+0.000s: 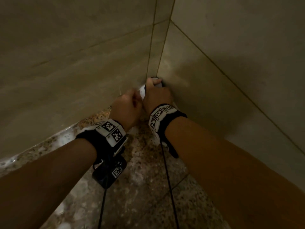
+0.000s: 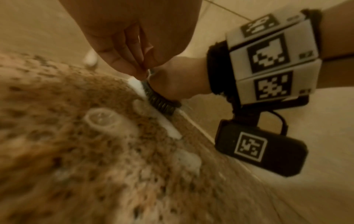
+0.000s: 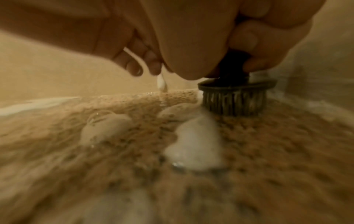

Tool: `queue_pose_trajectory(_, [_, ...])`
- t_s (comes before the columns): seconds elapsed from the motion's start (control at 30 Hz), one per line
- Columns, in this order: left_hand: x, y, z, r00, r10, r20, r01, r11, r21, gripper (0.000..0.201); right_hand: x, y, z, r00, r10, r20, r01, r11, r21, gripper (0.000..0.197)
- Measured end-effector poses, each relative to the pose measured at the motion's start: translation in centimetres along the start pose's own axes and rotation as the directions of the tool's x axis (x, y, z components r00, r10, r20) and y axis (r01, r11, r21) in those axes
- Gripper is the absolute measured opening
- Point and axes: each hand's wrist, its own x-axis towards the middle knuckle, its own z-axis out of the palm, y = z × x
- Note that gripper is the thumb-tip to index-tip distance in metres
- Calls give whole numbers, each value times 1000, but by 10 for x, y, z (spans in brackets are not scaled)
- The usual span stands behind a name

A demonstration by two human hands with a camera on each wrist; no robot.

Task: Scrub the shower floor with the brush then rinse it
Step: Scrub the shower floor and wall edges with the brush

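Observation:
A scrub brush (image 3: 233,98) with a dark round head stands bristles-down on the wet speckled shower floor (image 1: 148,187), right in the corner where two walls meet. My right hand (image 1: 156,96) grips the dark neck just above the head (image 3: 235,63). My left hand (image 1: 127,106) sits directly to its left, fingers curled round the white handle end (image 3: 134,59). In the left wrist view the bristles (image 2: 161,103) show under my right hand (image 2: 178,78), beside my curled left hand (image 2: 124,37). White foam (image 3: 193,144) lies on the floor in front of the brush.
Beige tiled walls (image 1: 82,63) (image 1: 231,63) close in on the left and right and meet at the corner. Foam patches and bubbles (image 2: 103,118) dot the floor along the left wall base (image 1: 62,139). Black cables (image 1: 168,179) hang from my wrist units.

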Motion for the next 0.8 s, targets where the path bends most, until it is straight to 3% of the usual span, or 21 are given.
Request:
queue_pose_trajectory(0.2, [-6,4,6,999,35,6,-35,999,26,12,-19,16,0,999,-41,-33,38,996,-76,56])
queue_pose_trajectory(0.3, [-7,13,4,998,12,56,-17,996,92,5,-47,34,8,997,-43,-56,33,986,-163,52])
queue_pose_trajectory(0.47, [-17,31,4,985,-7,172,-17,990,142,10,-96,62,9,998,22,55,-10,976,-218,54])
queue_pose_trajectory(0.6, [-33,49,17,953,13,303,-84,971,222,16,-133,85,9,990,70,123,-46,980,-193,53])
queue_pose_trajectory(0.8, [-43,82,30,886,112,449,-199,968,152,26,-154,99,16,985,103,139,-81,984,-156,51])
